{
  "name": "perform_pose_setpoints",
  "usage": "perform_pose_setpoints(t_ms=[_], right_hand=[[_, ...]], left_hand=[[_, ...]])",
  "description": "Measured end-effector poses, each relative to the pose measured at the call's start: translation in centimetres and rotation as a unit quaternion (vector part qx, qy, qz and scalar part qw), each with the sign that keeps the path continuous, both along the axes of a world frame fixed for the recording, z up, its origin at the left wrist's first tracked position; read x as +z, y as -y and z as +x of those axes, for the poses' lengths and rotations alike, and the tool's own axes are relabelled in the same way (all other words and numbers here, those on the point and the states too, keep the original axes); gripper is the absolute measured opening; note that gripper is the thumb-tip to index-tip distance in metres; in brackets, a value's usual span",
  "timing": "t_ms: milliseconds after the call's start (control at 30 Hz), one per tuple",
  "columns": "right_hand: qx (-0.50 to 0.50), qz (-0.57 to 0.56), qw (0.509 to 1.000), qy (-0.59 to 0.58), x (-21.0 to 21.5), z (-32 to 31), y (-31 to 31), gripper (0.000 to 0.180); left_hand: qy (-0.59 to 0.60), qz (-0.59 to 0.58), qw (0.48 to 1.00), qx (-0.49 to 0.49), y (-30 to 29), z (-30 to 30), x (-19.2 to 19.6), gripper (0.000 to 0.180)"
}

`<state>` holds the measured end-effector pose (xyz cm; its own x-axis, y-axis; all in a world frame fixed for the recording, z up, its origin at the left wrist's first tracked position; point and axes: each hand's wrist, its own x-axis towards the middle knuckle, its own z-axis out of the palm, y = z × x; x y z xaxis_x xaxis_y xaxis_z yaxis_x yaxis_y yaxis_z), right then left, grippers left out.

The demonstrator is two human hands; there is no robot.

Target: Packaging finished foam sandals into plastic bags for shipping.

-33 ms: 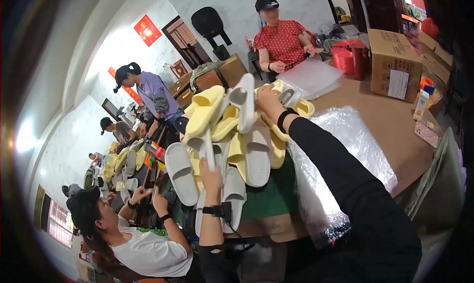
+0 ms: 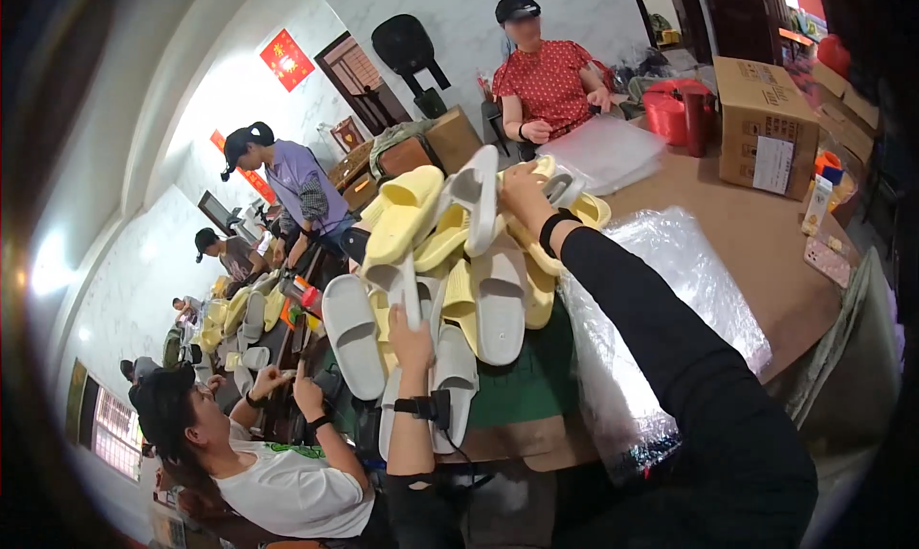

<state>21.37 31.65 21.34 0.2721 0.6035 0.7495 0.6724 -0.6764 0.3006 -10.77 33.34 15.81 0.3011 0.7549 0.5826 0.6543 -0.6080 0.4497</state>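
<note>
A heap of grey and yellow slide slippers rises in the middle of the table. My left hand (image 2: 411,341) is closed on the edge of a grey slipper (image 2: 391,279) at the heap's near left side. Over the heap's far right, my right hand (image 2: 523,191) curls around a yellow slipper (image 2: 542,168), its fingertips partly hidden. Between my hands a grey slipper (image 2: 481,204) stands tilted on edge, beside a yellow slipper (image 2: 407,214). Lower down lie another grey slipper (image 2: 499,305) and one at the left (image 2: 352,338).
Clear plastic bags (image 2: 670,310) lie under my right forearm, and more plastic sheets (image 2: 608,152) are farther back. A cardboard box (image 2: 766,123) stands at the far right, near a phone (image 2: 826,260). Co-workers sit or stand at the left and across the table.
Both my hands keep their grip almost in place, and the slippers shift only slightly. Across the table, the hand of the person in red has moved a little.
</note>
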Motion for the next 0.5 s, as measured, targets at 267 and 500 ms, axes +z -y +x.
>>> perform_pose_setpoints(t_ms=[267, 500], right_hand=[[-0.173, -0.013, 0.984, -0.046, 2.5, 4.4, 0.1, 0.038], [0.224, -0.126, 0.919, -0.299, -2.1, 5.2, 5.0, 0.053]], left_hand=[[0.0, 0.033, 0.996, -0.082, -0.4, 4.2, 2.9, 0.069], [-0.013, 0.015, 0.997, -0.08, 0.3, 7.2, 3.3, 0.055]])
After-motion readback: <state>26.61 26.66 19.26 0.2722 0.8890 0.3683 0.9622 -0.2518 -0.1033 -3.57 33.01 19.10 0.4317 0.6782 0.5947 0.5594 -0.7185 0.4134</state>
